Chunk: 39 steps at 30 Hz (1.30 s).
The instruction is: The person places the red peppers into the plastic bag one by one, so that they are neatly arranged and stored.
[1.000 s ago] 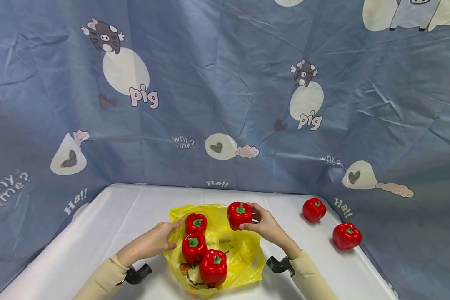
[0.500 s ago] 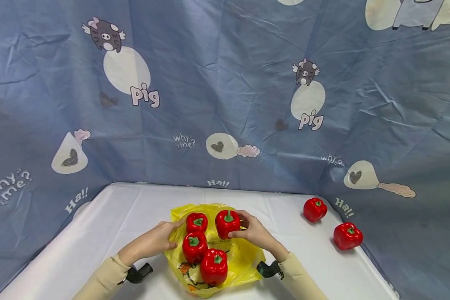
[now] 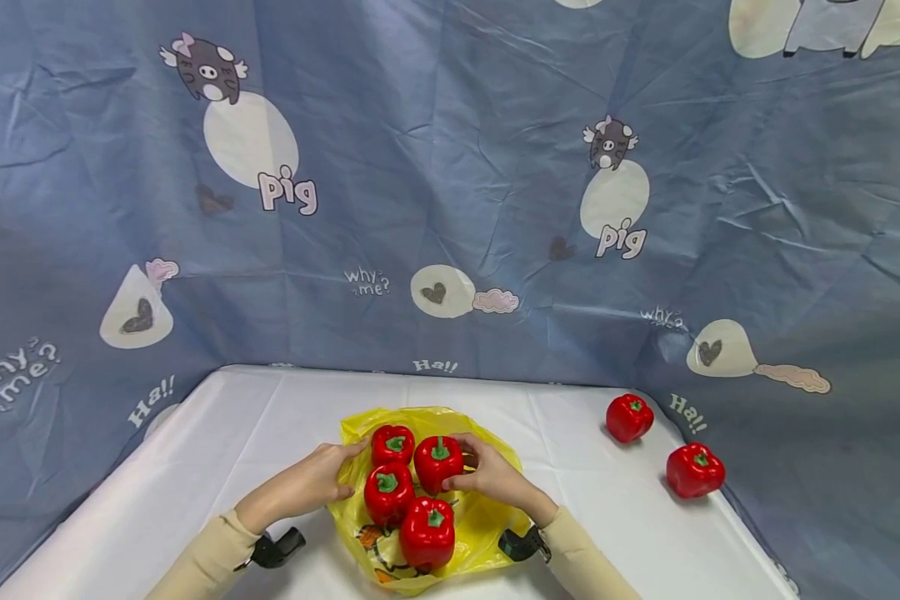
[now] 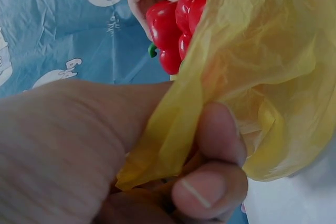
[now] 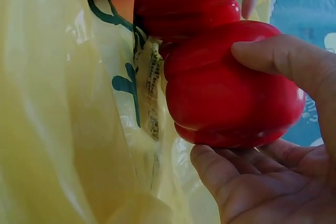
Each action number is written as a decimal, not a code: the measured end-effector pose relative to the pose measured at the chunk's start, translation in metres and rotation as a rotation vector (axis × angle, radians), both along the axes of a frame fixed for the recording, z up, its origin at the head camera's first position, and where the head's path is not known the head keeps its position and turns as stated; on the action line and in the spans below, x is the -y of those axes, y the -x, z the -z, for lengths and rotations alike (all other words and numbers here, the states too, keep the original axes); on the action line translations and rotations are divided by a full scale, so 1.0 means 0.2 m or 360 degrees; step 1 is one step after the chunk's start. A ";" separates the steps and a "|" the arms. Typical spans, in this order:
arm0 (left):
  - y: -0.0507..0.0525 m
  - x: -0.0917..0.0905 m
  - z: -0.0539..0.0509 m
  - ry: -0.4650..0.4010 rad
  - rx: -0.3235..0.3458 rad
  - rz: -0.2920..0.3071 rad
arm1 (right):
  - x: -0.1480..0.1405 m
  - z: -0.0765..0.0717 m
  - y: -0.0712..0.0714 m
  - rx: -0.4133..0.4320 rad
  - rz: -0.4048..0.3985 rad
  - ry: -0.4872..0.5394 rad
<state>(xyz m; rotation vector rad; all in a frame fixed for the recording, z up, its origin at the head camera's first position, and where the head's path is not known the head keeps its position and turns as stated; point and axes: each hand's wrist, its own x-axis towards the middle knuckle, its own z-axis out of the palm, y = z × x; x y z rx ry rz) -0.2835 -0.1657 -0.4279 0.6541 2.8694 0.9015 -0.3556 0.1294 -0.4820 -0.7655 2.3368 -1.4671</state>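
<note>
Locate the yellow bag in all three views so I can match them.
Head: the yellow bag lies at the bottom, near the middle.
Left wrist: it fills much of the upper right, reaching down past the center.
Right wrist: it covers most of the left half.
Shared landmark: the right hand, at the top in left wrist, lower right in right wrist.

Looks like a makeshift recording booth, screened by blue pig-print cloth beyond the fingers and to either side of them; has a white table beneath them and black wrist cameras just behind them; cannot tell the wider building
</note>
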 end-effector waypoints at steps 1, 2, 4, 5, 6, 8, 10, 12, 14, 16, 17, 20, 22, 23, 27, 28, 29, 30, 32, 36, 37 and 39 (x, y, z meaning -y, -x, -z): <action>0.00 0.00 0.00 -0.0003 0.0002 0.0001 | 0.00 0.00 0.00 0.0004 0.0002 0.0000; 0.00 0.00 0.00 -0.0002 0.0000 0.0002 | 0.01 0.01 0.00 0.0007 0.0004 0.0005; 0.00 0.00 0.00 0.0004 -0.0009 0.0003 | 0.01 0.01 0.00 0.0006 0.0000 0.0017; 0.00 0.00 0.00 0.0011 -0.0016 0.0000 | 0.01 0.02 0.01 0.0003 -0.0006 0.0025; 0.00 0.00 0.00 0.0017 -0.0022 0.0002 | 0.02 0.03 0.01 -0.0001 -0.0013 0.0030; 0.00 0.00 0.00 0.0015 -0.0020 0.0009 | 0.02 0.04 0.01 -0.0006 -0.0038 0.0044; 0.01 0.00 0.00 0.0016 -0.0025 0.0020 | 0.02 0.05 0.01 -0.0007 -0.0067 0.0047; 0.01 0.00 0.01 0.0013 -0.0033 0.0036 | 0.03 0.07 0.01 -0.0004 -0.0082 0.0036; 0.01 -0.01 0.01 0.0015 -0.0044 0.0045 | 0.03 0.08 0.01 0.0013 -0.0087 0.0030; 0.01 -0.01 0.01 0.0016 -0.0046 0.0050 | 0.03 0.08 0.01 0.0034 -0.0087 0.0027; 0.01 -0.01 0.01 0.0011 -0.0038 0.0049 | 0.03 0.09 0.01 0.0050 -0.0088 0.0030; 0.01 -0.01 0.01 -0.0006 -0.0015 0.0049 | 0.02 0.08 0.01 0.0080 -0.0116 0.0062; 0.01 -0.01 0.01 -0.0016 0.0003 0.0047 | 0.01 0.07 0.02 0.0088 -0.0146 0.0069; 0.01 -0.01 0.01 -0.0021 0.0016 0.0043 | 0.01 0.07 0.02 0.0088 -0.0157 0.0067; 0.00 -0.01 0.01 -0.0028 0.0050 0.0024 | -0.01 0.06 0.02 0.0049 -0.0179 0.0020; 0.00 -0.01 0.02 -0.0027 0.0056 0.0018 | -0.02 0.05 0.02 0.0045 -0.0183 0.0015; 0.00 -0.02 0.02 -0.0026 0.0060 0.0012 | -0.02 0.05 0.02 0.0038 -0.0184 0.0007; 0.00 -0.02 0.02 -0.0023 0.0062 0.0007 | -0.03 0.04 0.02 0.0032 -0.0187 0.0004; 0.00 -0.02 0.02 -0.0016 0.0068 -0.0001 | -0.04 0.04 0.01 0.0033 -0.0197 0.0007; 0.00 -0.02 0.02 -0.0017 0.0080 -0.0006 | -0.06 0.03 0.01 0.0048 -0.0215 0.0027; 0.00 -0.02 0.02 -0.0026 0.0086 -0.0004 | -0.06 0.02 0.01 0.0046 -0.0218 0.0034; 0.00 -0.02 0.02 -0.0039 0.0090 -0.0001 | -0.07 0.02 0.01 0.0044 -0.0222 0.0036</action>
